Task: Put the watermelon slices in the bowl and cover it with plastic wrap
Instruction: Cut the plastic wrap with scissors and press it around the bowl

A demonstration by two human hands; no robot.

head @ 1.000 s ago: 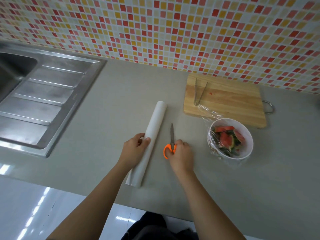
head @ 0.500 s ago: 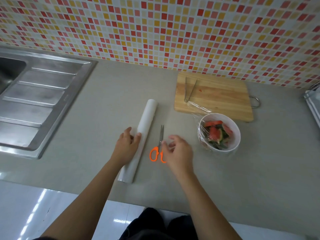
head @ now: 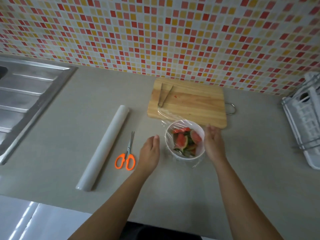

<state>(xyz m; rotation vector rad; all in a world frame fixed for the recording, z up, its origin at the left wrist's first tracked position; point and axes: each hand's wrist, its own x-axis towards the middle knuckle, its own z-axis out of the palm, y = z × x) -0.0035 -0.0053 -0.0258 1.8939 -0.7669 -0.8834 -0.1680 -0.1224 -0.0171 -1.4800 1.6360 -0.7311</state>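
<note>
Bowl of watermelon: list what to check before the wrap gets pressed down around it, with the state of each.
1. Watermelon slices inside the bowl: ok.
2. Plastic wrap spans the bowl's mouth: ok.
3. Wrap edges tucked down: not ok; a loose flap trails onto the cutting board.
4. Hands free: ok; left hand open beside the bowl, right hand open against its right side.
5. Scissors and wrap roll out of the way: ok; both lie to the left, apart from the bowl.
6. Seal tight under the rim: cannot tell.
</note>
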